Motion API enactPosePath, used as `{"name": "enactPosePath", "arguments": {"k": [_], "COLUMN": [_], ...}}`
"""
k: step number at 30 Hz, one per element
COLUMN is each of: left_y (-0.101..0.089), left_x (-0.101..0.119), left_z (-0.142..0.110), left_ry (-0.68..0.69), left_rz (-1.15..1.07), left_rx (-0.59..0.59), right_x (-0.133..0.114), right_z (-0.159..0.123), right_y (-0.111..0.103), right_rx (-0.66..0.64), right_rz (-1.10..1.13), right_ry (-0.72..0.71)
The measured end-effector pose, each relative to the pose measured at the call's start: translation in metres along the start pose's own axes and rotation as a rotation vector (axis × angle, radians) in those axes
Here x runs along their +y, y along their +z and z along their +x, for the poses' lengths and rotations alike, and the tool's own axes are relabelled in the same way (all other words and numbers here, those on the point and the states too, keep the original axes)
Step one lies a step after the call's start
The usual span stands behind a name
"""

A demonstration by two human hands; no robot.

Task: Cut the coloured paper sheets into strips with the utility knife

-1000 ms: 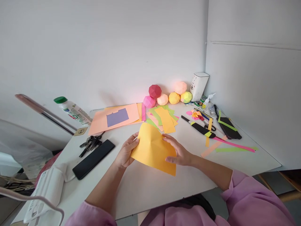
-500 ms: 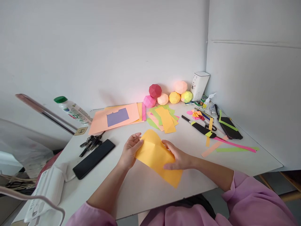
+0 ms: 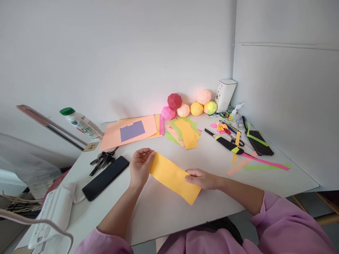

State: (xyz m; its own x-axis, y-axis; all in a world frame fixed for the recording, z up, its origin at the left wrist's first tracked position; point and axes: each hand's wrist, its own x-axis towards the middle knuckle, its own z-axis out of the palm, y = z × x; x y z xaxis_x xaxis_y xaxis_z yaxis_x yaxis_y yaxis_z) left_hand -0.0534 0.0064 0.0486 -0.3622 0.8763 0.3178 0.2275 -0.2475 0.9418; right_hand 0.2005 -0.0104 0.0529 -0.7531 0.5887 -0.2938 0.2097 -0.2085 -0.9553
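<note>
A yellow-orange sheet of paper (image 3: 172, 175), now a long narrow rectangle that looks folded over, is held slanting above the white table (image 3: 156, 218). My left hand (image 3: 141, 165) pinches its upper left corner between thumb and fingers. At the right end, my right hand (image 3: 201, 179) grips the far edge, thumb on top and the other fingers mostly behind it. Beyond the hands lie loose paper pieces (image 3: 186, 134) in yellow, green and pink.
Keys (image 3: 102, 160) and a black phone (image 3: 106, 178) lie left, near a white power strip (image 3: 51, 215). Stacked coloured sheets (image 3: 113, 135) and faceted paper balls (image 3: 174, 101) line the wall. A black-handled cutter (image 3: 225, 143), scissors (image 3: 238, 141), glue bottle (image 3: 234, 113) and paper strips (image 3: 267, 167) sit right.
The yellow-orange paper went from a wide, curved sheet to a flatter, narrow strip shape. My left hand shifted left, and my right hand slid to the paper's right-hand edge and closed there.
</note>
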Motion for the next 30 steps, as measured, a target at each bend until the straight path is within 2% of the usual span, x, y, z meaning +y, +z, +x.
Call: {"name": "enactPosePath", "arguments": {"k": [2, 3, 4, 6, 8, 11, 13, 17, 20, 23, 24, 26, 28, 29, 30], "left_y": [0.001, 0.003, 0.006, 0.013, 0.021, 0.029, 0.030, 0.025, 0.020, 0.018, 0.017, 0.016, 0.014, 0.013, 0.011], "left_x": [-0.002, -0.003, -0.004, -0.010, -0.020, -0.040, -0.051, -0.059, -0.057, -0.055, -0.054, -0.055, -0.056, -0.056, -0.057], "left_z": [-0.002, -0.004, -0.008, -0.022, -0.039, -0.058, -0.060, -0.045, -0.033, -0.026, -0.025, -0.022, -0.018, -0.015, -0.012], "left_ry": [0.287, 0.440, 0.572, 0.726, 0.703, 0.615, 0.581, 0.552, 0.554, 0.550, 0.546, 0.539, 0.534, 0.531, 0.522], "left_rz": [0.283, 0.399, 0.490, 0.604, 0.784, 1.011, 1.080, 1.107, 1.075, 1.032, 1.017, 0.986, 0.956, 0.943, 0.936], "left_rx": [0.031, -0.005, -0.080, -0.329, -0.504, -0.629, -0.676, -0.700, -0.751, -0.794, -0.800, -0.806, -0.809, -0.813, -0.809], "right_x": [0.006, 0.009, 0.012, 0.016, 0.020, 0.021, 0.020, 0.015, 0.008, -0.003, -0.007, -0.014, -0.017, -0.017, -0.016], "right_z": [0.005, 0.008, 0.010, 0.014, 0.016, 0.015, 0.012, 0.007, 0.003, -0.004, -0.008, -0.017, -0.028, -0.033, -0.037], "right_y": [0.001, 0.002, 0.002, 0.003, 0.004, 0.005, 0.004, 0.006, 0.006, -0.009, -0.019, -0.046, -0.077, -0.092, -0.104], "right_rx": [0.132, 0.184, 0.224, 0.288, 0.348, 0.397, 0.384, 0.285, 0.218, 0.170, 0.206, 0.465, 0.763, 0.837, 0.865], "right_rz": [-0.023, -0.037, -0.056, -0.128, -0.252, -0.554, -0.808, -1.223, -1.323, -1.294, -1.284, -1.298, -1.346, -1.367, -1.367], "right_ry": [0.000, 0.010, 0.026, 0.055, 0.036, -0.093, -0.145, -0.085, -0.107, -0.117, -0.102, -0.043, 0.141, 0.274, 0.337]}}
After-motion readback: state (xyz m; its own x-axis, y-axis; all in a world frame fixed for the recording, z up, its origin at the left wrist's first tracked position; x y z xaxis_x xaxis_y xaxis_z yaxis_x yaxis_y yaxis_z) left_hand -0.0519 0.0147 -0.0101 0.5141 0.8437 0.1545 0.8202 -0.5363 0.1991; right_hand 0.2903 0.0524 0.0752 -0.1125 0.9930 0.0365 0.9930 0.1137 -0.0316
